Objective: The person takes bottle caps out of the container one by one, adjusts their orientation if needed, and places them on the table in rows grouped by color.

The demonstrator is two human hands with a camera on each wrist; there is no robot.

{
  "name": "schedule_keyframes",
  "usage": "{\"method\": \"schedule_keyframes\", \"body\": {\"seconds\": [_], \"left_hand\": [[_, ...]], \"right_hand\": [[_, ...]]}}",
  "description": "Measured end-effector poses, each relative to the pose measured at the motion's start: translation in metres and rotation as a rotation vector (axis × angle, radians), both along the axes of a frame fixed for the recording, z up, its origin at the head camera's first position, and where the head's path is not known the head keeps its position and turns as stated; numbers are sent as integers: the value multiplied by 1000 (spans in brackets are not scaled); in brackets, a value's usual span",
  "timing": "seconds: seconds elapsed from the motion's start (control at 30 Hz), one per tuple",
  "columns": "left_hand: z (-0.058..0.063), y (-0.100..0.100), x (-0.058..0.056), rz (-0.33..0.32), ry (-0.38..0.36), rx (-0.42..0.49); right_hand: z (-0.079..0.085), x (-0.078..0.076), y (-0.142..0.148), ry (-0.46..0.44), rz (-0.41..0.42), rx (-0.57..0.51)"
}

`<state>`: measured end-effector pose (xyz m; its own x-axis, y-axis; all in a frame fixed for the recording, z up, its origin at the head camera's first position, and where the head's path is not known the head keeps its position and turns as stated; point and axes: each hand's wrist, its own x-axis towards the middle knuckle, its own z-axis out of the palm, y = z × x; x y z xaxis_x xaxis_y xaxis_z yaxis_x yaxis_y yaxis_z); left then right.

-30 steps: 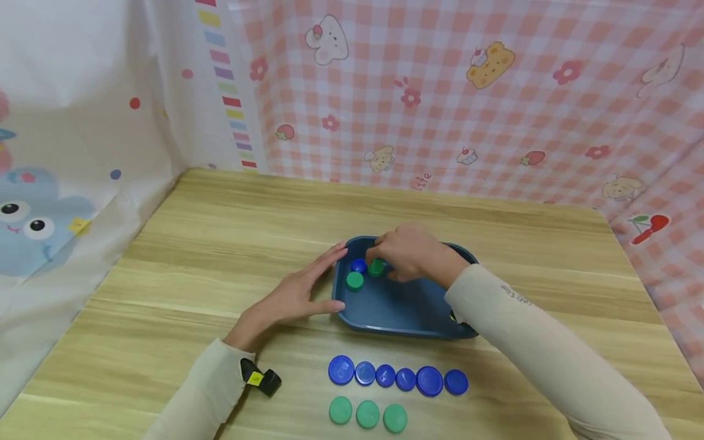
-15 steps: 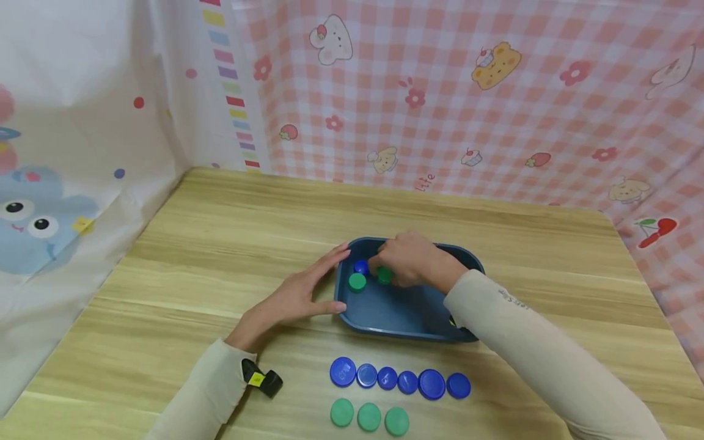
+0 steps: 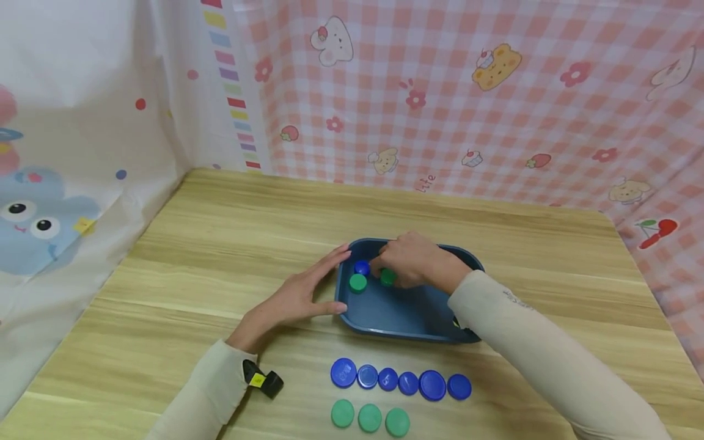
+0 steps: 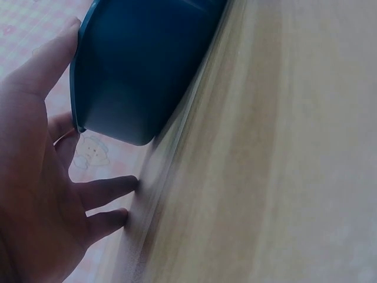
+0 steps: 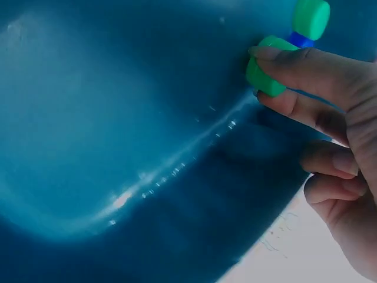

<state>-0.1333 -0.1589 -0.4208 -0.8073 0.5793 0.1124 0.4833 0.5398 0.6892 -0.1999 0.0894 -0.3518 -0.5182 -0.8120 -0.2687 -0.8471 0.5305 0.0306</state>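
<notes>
A dark blue tray (image 3: 401, 313) lies on the wooden table. Inside it, my right hand (image 3: 416, 260) pinches a green bottle cap (image 5: 266, 76) between thumb and forefinger, with the other fingers curled back. A blue bottle cap (image 3: 362, 268) and a second green bottle cap (image 3: 358, 283) rest at the tray's left end, just left of those fingers. My left hand (image 3: 294, 297) is spread at the tray's left end, thumb and fingertips at the rim. The left wrist view shows that hand (image 4: 35, 159) with fairly straight fingers, two of them reaching down towards the tabletop.
In front of the tray runs a row of several blue caps (image 3: 388, 379) of mixed sizes. Nearer still is a row of three green caps (image 3: 370, 418). A pink checked cloth (image 3: 418, 98) hangs behind the table (image 3: 264, 214), with a white cloth (image 3: 110, 79) at left.
My right hand has drawn the pinched green cap a little rightward and nearer, away from the other two caps in the tray. The left hand stays at the rim.
</notes>
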Motion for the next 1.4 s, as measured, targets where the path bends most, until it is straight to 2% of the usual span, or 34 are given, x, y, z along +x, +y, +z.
{"method": "schedule_keyframes", "body": {"seconds": [0.17,0.4,0.53,0.9,1.2,1.4], "left_hand": [[1,2,1,11,-15,-1],[3,3,-1,24,-14,-11],[3,2,-2,19,-3,-11],[0,2,-4,3,32,-1],[-1,4,-3,3,20,-5],[-2,3,-2,-1,26,-2]], "right_hand": [[15,10,5,-9,-25,-23],[45,27,15,41,-3,-54],[55,40,25,70,4,-81],[59,76,57,121,18,-222],[57,113,76,191,33,-255],[48,135,79,157,33,-343]]}}
